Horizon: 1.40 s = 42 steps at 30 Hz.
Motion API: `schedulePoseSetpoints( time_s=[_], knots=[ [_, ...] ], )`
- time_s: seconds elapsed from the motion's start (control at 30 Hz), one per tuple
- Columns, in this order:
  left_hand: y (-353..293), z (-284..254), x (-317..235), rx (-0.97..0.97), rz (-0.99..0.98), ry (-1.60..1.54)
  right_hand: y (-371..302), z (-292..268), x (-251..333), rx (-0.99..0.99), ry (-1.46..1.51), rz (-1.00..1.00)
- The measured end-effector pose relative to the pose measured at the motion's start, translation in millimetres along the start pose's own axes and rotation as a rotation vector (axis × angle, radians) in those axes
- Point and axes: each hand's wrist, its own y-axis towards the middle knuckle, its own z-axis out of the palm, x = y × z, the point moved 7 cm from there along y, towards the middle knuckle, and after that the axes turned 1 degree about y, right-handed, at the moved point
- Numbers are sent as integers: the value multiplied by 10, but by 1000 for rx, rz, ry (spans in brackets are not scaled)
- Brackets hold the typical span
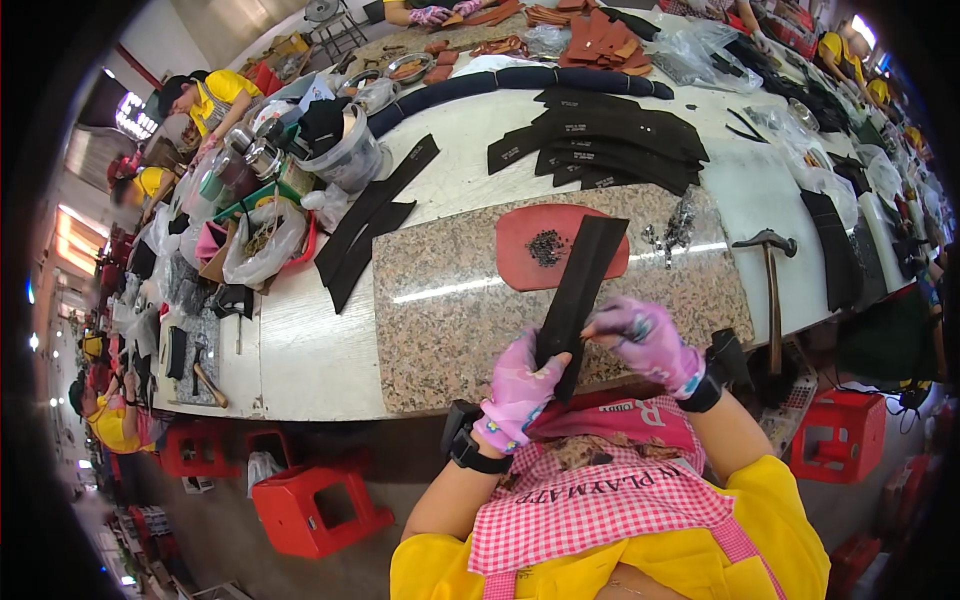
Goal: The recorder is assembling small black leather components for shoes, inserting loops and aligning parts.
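Observation:
A long black strip, seemingly leather or fabric (590, 280), slants up over the granite slab (450, 340). My left hand (520, 392), in a pink patterned glove, grips its lower part with the thumb on top. Close by the strip's right edge is my right hand (650, 342), gloved alike, its bare-looking fingertips pinched together; whatever lies between them is too small to make out. Beyond the hands, the strip's far end passes over a red mat (515, 222) bearing a heap of tiny dark metal pieces (546, 248). More small shiny pieces (680, 225) lie to the right on the slab.
A hammer (771, 290) rests right of the slab. Black cut pieces are stacked (620, 130) behind it, with others (375, 225) at left. A clear bucket (345, 150) and bagged items crowd the left. Red stools (315, 505) stand below the table; co-workers sit around.

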Motion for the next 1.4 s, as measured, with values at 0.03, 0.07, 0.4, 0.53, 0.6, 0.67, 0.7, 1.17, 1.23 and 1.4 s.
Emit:
schedulePoseSetpoints(
  time_s=[0.03, 0.07, 0.4, 0.53, 0.6, 0.67, 0.7, 1.17, 1.23, 1.4],
  knots=[
    [-8, 20, -17, 0, 27, 114, -9, 14, -22, -3, -1, 4],
    [-17, 40, -34, 0, 56, 228, -9, 43, -20, 34, -75, -26],
    [-194, 78, -390, -106, 366, 524, 23, 116, 174, 54, -393, -43],
    [-167, 41, -336, -77, 267, 379, -150, 49, -109, -169, -162, 359],
    [-175, 58, -291, -50, 235, 345, -195, 123, -270, -274, 280, 510],
    [-201, 81, -285, -61, 242, 183, -158, 172, -181, -236, 420, 504],
    [-209, 85, -308, -58, 240, 181, -153, 216, -136, -203, 560, 500],
    [-198, 153, -31, -22, 161, -19, -66, 278, 21, -2, 494, 483],
    [-191, 152, -6, -23, 127, -92, -51, 288, 53, -63, 502, 460],
    [-168, 94, -109, -9, 105, -164, -49, 283, -91, -143, 619, 453]
  ],
)
